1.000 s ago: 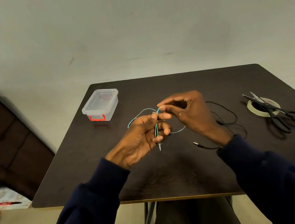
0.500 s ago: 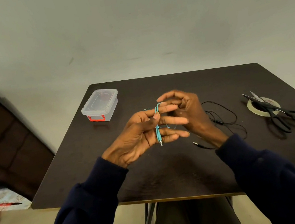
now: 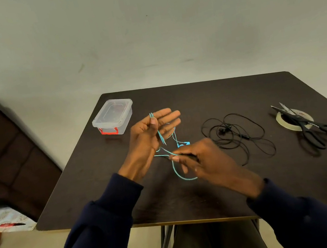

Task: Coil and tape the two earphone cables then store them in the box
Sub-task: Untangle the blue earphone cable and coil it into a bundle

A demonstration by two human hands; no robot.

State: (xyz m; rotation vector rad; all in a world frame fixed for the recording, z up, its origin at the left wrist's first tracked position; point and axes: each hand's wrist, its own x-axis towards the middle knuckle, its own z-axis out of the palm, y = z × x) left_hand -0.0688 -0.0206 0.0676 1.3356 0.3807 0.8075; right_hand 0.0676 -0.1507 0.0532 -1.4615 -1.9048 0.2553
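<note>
Beyond and left of the left grip [image 3: 148, 139], on the worktop [image 3: 213, 193], stands the clear box [image 3: 113, 117], lid on and seemingly empty; right of the right grip [image 3: 204, 158] the black earphone cable [image 3: 235, 133] lies loose and uncoiled. Between the grips runs the teal earphone cable [image 3: 174, 169]: hung over the left's straight fingers [image 3: 168, 116] and pinned by its thumb, pinched lower down by the right, its slack looping toward the person.

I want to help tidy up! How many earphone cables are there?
2. The teal earphone cable is held by the left hand and right hand above the table; the black earphone cable lies loose on the table, to their right. No others show.
</note>
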